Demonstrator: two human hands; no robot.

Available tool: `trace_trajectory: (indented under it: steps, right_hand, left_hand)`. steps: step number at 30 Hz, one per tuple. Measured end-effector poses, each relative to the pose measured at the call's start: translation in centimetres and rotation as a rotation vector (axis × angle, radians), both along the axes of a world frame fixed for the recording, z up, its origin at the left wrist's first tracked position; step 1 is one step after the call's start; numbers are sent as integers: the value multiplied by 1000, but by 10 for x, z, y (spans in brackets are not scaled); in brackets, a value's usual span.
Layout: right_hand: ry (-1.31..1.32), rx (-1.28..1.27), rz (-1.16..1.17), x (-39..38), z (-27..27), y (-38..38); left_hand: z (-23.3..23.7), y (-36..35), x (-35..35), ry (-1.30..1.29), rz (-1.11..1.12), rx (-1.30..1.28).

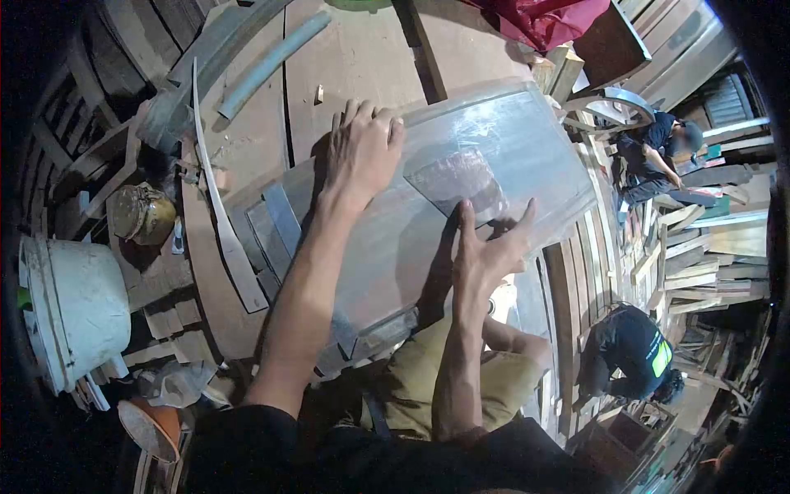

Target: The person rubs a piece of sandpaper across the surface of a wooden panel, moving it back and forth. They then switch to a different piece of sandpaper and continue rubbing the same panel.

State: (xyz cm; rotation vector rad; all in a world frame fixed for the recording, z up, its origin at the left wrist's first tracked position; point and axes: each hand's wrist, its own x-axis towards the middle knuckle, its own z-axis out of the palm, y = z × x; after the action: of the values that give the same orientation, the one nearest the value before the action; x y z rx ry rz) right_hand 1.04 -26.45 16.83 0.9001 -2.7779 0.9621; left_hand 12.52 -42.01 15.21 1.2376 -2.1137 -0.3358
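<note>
A flat grey panel [370, 247], glossy at its upper right, lies at a slant across the wooden bench. My left hand [362, 152] rests over its far edge, fingers bent over and pressed together; what they grip, if anything, is hidden. On the panel lies a thin squarish sheet [453, 181] with a shiny surface. My right hand [492, 247] is at the near corner of this sheet, thumb and forefinger spread apart, the other fingers curled under and partly hidden.
A blue-grey tube [276, 62] and a thin curved strip [216, 198] lie on the bench. At left are a jar [141, 214] and a white bucket [86, 305]. Two people [658, 156] are at the right among stacked wood. Red cloth [551, 20] lies at the top.
</note>
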Motion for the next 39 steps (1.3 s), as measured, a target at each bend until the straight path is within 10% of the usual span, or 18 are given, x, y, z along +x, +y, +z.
trace_trajectory:
  steps: [7, 15, 21, 27, 31, 32, 36, 39]
  right_hand:
    - [-700, -808, 218, -24, 20, 15]
    - [-248, -611, 433, -111, 42, 34]
    - [195, -6, 862, -127, 34, 16]
    - [655, 198, 722, -116, -10, -7]
    - [547, -85, 698, -162, -18, -22]
    - [-232, -192, 664, -167, 5, -21]
    - [310, 42, 1225, -142, -20, -2]
    - [406, 155, 1154, -169, -21, -2]
  left_hand:
    - [10, 2, 6, -6, -72, 29]
    - [0, 3, 3, 42, -81, -18]
    - [-2, -9, -14, 44, 9, -13]
    - [-51, -64, -41, 175, 257, -43]
    - [-15, -38, -50, 139, 69, -30]
    - [-3, -30, -51, 147, 38, 22]
    - [-2, -31, -49, 141, 83, 170]
    - [-3, -31, -47, 102, 105, 162]
